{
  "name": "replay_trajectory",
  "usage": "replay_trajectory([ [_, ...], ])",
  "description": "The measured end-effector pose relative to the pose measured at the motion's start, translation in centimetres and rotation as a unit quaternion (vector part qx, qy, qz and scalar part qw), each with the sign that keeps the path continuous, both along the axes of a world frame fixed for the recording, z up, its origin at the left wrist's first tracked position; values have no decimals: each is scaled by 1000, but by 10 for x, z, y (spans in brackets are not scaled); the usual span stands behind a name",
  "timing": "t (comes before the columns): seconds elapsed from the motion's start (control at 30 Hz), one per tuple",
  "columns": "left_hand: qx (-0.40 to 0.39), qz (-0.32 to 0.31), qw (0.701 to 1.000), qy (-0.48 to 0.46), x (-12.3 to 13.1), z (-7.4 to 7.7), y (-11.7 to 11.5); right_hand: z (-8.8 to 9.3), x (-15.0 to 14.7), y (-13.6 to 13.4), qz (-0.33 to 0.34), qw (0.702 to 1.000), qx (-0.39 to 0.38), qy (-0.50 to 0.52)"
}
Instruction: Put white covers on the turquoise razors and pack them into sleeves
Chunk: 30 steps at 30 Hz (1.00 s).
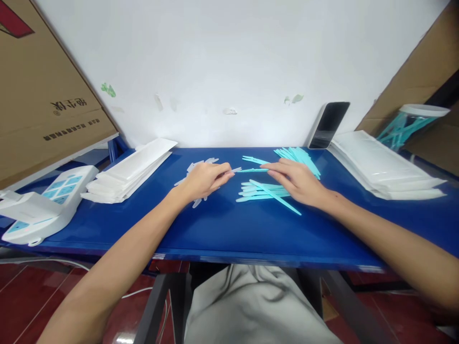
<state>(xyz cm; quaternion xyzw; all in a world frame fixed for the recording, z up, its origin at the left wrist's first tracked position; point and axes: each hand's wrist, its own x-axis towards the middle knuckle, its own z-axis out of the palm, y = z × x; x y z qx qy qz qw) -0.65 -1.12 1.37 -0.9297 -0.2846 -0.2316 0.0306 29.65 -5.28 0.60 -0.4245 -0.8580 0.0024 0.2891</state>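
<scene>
My left hand (pixel 206 180) is closed in a pinch on a small translucent plastic cap (pixel 237 169). In my right hand (pixel 300 181), fingers and thumb are closed on one end of a thin teal plastic stick (pixel 253 170). The stick's tip meets the cap between the hands; whether it is inside the cap is too small to tell. Under and around the left hand lie several loose translucent caps (pixel 197 203). Below the right hand is a loose pile of teal sticks (pixel 256 192), one lying crosswise on top. Another teal bundle (pixel 297 157) lies behind that hand.
White packets are stacked at left (pixel 131 167) and right (pixel 385 165). A white device with blue pads (pixel 68 188) sits far left on the blue table (pixel 229 229). A phone (pixel 328 126) leans on the wall; a clear jar of teal sticks (pixel 410 126) stands at right.
</scene>
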Motion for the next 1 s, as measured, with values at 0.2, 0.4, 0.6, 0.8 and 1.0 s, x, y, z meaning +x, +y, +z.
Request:
replay_trajectory([
  [0.2,42,-24,999,17,1,-1,-1,-4,5,5,10,999,34,14],
  [0.4,56,-34,998,17,3,0,-1,-3,6,6,28,998,60,19],
  [0.6,55,-32,998,18,3,-2,0,0,8,6,19,996,83,9],
  [0.8,80,-33,996,1,3,-1,-1,2,8,5,-6,997,77,18],
  [1.0,88,-24,996,9,4,-2,-2,1,7,2,23,998,59,25],
])
